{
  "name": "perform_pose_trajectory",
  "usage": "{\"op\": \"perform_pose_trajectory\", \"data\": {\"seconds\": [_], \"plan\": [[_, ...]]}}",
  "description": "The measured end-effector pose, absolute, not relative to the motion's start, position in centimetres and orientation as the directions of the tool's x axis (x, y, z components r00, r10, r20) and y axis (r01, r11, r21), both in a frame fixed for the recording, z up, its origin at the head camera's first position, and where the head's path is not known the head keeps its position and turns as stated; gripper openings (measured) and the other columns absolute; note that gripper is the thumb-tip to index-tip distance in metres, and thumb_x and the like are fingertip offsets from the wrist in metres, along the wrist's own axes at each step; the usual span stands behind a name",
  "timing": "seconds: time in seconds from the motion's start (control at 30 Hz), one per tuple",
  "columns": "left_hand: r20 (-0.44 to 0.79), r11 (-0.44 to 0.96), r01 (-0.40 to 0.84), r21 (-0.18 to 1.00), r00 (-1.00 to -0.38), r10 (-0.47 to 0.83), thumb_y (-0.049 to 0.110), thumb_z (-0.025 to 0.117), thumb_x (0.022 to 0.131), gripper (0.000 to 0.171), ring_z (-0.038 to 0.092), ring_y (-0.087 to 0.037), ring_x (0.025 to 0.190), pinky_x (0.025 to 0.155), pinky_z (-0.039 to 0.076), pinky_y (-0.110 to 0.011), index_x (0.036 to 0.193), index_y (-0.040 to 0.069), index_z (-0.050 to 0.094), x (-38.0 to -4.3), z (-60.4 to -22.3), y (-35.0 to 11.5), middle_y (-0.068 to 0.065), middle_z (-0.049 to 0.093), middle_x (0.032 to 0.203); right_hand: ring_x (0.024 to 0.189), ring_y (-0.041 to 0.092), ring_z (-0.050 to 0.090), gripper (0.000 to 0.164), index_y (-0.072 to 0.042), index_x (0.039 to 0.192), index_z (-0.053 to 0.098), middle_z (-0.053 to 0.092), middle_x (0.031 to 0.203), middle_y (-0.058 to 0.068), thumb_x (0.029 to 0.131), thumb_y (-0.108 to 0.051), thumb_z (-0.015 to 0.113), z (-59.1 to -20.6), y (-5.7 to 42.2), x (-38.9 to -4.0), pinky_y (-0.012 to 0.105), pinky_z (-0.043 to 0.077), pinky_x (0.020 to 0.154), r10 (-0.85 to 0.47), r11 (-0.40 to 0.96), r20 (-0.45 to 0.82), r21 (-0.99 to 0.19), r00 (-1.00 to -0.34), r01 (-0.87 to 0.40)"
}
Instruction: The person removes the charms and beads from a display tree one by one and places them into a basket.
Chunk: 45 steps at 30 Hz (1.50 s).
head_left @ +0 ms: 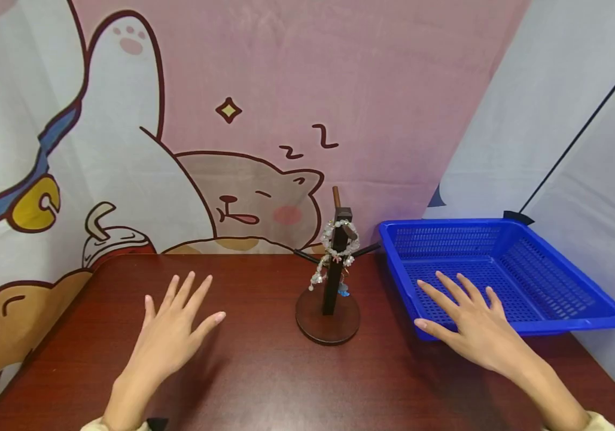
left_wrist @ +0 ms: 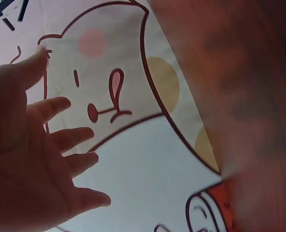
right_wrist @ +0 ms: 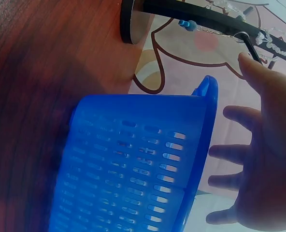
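My left hand (head_left: 170, 335) hovers over the left part of the table with fingers spread, holding nothing; the left wrist view shows the same spread hand (left_wrist: 41, 150). Above the near edge of a blue plastic basket (head_left: 401, 287) is my right hand (head_left: 477, 329), its fingers spread too and nothing in them. Between the hands, farther back, stands a dark wooden jewelry stand (head_left: 331, 293) with a round base and side arms. Beaded bracelets (head_left: 326, 239) in white and clear tones hang on it, with small charms and a blue pendant (head_left: 343, 292).
The dark red-brown table (head_left: 253, 377) reaches back to a cartoon-printed cloth (head_left: 393, 90). The perforated basket occupies the table's right side, its slotted wall (right_wrist: 133, 169) close to the right hand. A thin black rod (head_left: 582, 131) slants up behind the basket.
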<state>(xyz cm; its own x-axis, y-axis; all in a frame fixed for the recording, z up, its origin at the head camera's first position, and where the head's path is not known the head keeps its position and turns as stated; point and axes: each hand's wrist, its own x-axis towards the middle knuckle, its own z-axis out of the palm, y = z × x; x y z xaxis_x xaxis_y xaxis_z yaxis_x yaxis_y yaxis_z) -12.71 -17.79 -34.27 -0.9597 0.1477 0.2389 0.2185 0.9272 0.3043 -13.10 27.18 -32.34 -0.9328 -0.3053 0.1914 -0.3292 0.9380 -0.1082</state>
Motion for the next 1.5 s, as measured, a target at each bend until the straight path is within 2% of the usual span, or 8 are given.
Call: {"op": "perform_pose_trajectory", "data": {"seconds": [0.2,0.33,0.43,0.6,0.87,1.17,1.33,1.5], "plan": [[0.309,0.867,0.3,0.399,-0.934,0.181,0.034,0.061,0.087,0.06,0.031,-0.039,0.128,0.094,0.017,-0.067,0.137,0.008,0.04,-14.7,-33.8,-15.3,-0.02,0.043,0.135,0.122,0.045,0.03,0.064,-0.022,0.138,0.041,0.036,0.138,0.019,0.085,-0.056,0.052,-32.3,27.2,-12.9,0.068,0.018,0.085,-0.315,0.936,0.211,-0.095,-0.925,-0.34],[0.338,0.813,0.349,0.466,-0.919,0.201,0.024,0.064,0.086,0.052,0.047,-0.037,0.115,0.091,0.034,-0.057,0.131,0.005,0.048,-16.1,-33.7,-13.1,-0.02,0.054,0.122,0.118,0.041,0.037,0.062,-0.018,0.134,0.046,0.044,0.132,0.02,0.084,-0.056,0.052,-32.4,27.1,-12.8,0.063,0.024,0.081,-0.319,0.935,0.236,-0.082,-0.918,-0.346],[0.335,0.762,0.367,0.533,-0.919,0.209,0.022,0.064,0.086,0.047,0.053,-0.034,0.108,0.088,0.039,-0.049,0.128,0.005,0.051,-17.1,-33.5,-11.7,-0.017,0.06,0.113,0.115,0.04,0.04,0.061,-0.016,0.131,0.049,0.048,0.127,0.019,0.084,-0.056,0.053,-32.5,27.1,-12.7,0.061,0.025,0.079,-0.32,0.934,0.245,-0.079,-0.915,-0.348],[0.372,0.667,0.418,0.617,-0.902,0.221,0.017,0.062,0.087,0.038,0.056,-0.029,0.102,0.086,0.041,-0.045,0.122,0.004,0.056,-18.5,-32.6,-9.7,-0.012,0.064,0.101,0.113,0.04,0.041,0.06,-0.015,0.129,0.052,0.05,0.125,0.019,0.084,-0.055,0.054,-32.6,27.2,-12.6,0.06,0.026,0.078,-0.323,0.933,0.255,-0.075,-0.911,-0.352],[0.469,0.596,0.496,0.631,-0.856,0.216,0.011,0.062,0.087,0.026,0.058,-0.028,0.094,0.081,0.042,-0.043,0.111,0.002,0.061,-20.0,-31.3,-7.4,-0.009,0.067,0.092,0.112,0.04,0.042,0.058,-0.014,0.127,0.054,0.05,0.124,0.019,0.084,-0.053,0.056,-32.7,27.3,-12.5,0.06,0.026,0.077,-0.33,0.93,0.268,-0.071,-0.905,-0.36],[0.471,0.505,0.487,0.713,-0.866,0.169,0.01,0.064,0.085,0.011,0.055,-0.019,0.077,0.072,0.041,-0.038,0.094,0.007,0.068,-20.8,-30.8,-6.6,-0.001,0.066,0.078,0.111,0.037,0.044,0.058,-0.013,0.126,0.054,0.052,0.123,0.018,0.083,-0.052,0.057,-32.7,27.1,-12.7,0.058,0.026,0.077,-0.35,0.921,0.28,-0.067,-0.894,-0.383],[0.457,0.48,0.476,0.737,-0.874,0.165,0.01,0.064,0.084,0.008,0.056,-0.018,0.076,0.074,0.041,-0.042,0.09,0.007,0.068,-20.9,-30.9,-6.6,0.0,0.066,0.075,0.111,0.036,0.045,0.056,-0.014,0.126,0.055,0.053,0.122,0.016,0.083,-0.049,0.059,-32.0,26.9,-13.1,0.058,0.026,0.078,-0.385,0.906,0.293,-0.061,-0.875,-0.419],[0.45,0.478,0.471,0.741,-0.877,0.166,0.009,0.064,0.084,0.006,0.058,-0.017,0.074,0.073,0.043,-0.041,0.089,0.006,0.068,-21.0,-30.9,-6.5,0.0,0.066,0.074,0.109,0.031,0.048,0.052,-0.011,0.124,0.056,0.056,0.119,0.012,0.083,-0.043,0.063,-31.0,26.4,-13.7,0.055,0.026,0.076,-0.433,0.88,0.326,-0.051,-0.841,-0.473]]}}
